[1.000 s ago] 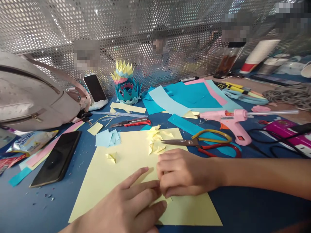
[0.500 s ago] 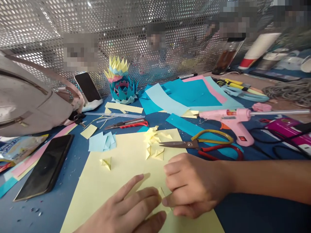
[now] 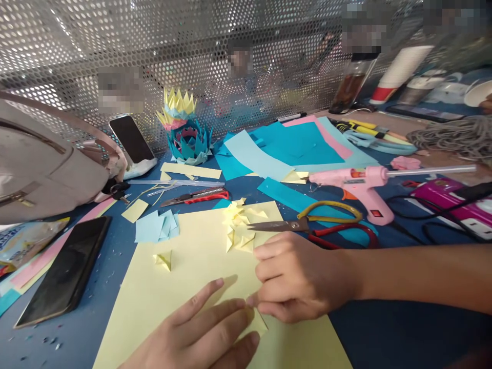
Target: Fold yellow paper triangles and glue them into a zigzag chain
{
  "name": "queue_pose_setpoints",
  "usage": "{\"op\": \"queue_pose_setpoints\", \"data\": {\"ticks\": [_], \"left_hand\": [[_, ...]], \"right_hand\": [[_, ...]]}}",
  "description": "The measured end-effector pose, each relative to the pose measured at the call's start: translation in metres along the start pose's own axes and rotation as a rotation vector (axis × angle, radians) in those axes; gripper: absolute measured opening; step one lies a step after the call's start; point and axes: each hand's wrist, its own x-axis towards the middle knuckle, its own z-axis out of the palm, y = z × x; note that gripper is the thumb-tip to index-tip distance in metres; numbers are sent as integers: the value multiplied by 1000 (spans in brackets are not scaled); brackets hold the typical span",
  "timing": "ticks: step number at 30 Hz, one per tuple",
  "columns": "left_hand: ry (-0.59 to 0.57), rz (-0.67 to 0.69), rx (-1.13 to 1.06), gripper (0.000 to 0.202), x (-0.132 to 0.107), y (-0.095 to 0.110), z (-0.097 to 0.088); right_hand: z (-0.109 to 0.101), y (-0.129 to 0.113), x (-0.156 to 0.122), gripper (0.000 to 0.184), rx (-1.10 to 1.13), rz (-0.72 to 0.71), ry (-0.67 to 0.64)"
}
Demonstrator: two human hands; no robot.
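A small folded piece of yellow paper (image 3: 260, 324) lies on a large yellow sheet (image 3: 154, 302), partly hidden by my fingers. My left hand (image 3: 207, 330) rests over it with its fingers stretched out, pressing it flat. Curled closed, my right hand (image 3: 298, 279) meets the paper's upper corner with a fingertip. Folded yellow triangles (image 3: 240, 238) are heaped just beyond my right hand, and a single yellow triangle (image 3: 164, 260) sits farther left. The scissors (image 3: 307, 225) lie above my right hand, blades pointing left.
A pink glue gun (image 3: 363, 187) and purple power strip (image 3: 449, 205) with cables are at the right. Behind are a red cutter knife (image 3: 200, 196), blue paper sheets (image 3: 292, 148) and a spiky paper model (image 3: 188, 138). A phone (image 3: 67, 271) and a bag (image 3: 42, 159) occupy the left.
My right hand has shifted slightly up and left along the small yellow paper, exposing its lower right corner. My left hand stays nearly in place. The view has shifted a little.
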Motion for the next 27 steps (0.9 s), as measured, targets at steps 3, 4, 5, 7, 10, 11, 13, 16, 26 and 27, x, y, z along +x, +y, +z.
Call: {"op": "queue_pose_setpoints", "data": {"ticks": [3,4,5,7,10,11,13,16,26,27], "left_hand": [[-59,0,-1,26,0,-1,-5],[-81,6,-1,26,1,-1,-7],[-95,7,-1,26,1,-1,-8],[-108,3,-11,26,2,-1,-10],[-114,-4,-32,25,3,-1,-10],[-119,-2,-35,24,3,-1,-10],[-117,7,-32,24,3,0,-11],[-107,27,-15,24,4,0,-12],[-192,49,-61,40,1,-5,-15],[-202,53,-55,40,3,-6,-19]], "right_hand": [[-1,0,0,39,-27,-8,12],[-1,0,1,38,-20,-38,15],[-1,0,1,36,-2,-80,21],[-1,0,1,33,55,-165,33],[-1,0,0,29,129,-222,21],[-1,0,0,27,143,-230,5],[-1,1,0,27,167,-243,-18],[-1,2,0,32,216,-252,-4],[-5,2,4,30,254,-138,36],[-6,3,4,30,268,-98,42]]}}
